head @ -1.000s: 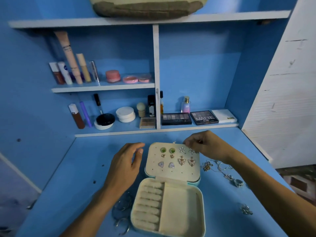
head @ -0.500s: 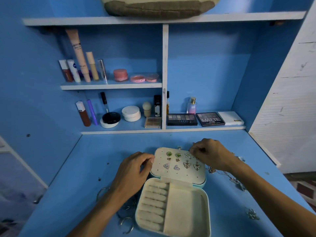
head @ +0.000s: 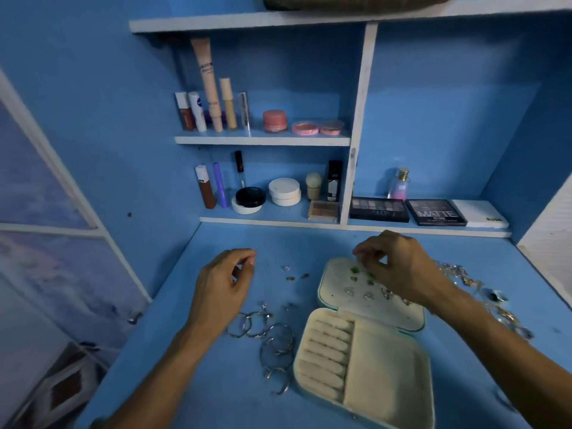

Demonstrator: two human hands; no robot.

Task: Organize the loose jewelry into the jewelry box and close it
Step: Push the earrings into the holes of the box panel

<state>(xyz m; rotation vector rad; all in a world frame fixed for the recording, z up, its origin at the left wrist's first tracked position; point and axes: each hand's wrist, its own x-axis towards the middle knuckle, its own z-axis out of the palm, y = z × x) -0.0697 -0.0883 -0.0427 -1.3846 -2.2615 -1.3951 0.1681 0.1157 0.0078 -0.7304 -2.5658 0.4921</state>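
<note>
Left hand [head: 223, 286] quit jewelry box lid [head: 371, 315], curled, load unclear | right hand [head: 399, 267] pinches green stud [head: 353, 269] | I'd seat post squarely.

Right hand [head: 399, 267] hides some lid earrings [head: 368, 295]. Box [head: 383, 376] corner and top-shelf bag [head: 349, 1] are cropped. Loose studs [head: 290, 278] too small to identify.

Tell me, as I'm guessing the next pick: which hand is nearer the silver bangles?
Left. The left hand is right beside the bangles, at their left; the right hand is farther right, over the jewelry box lid.
</note>
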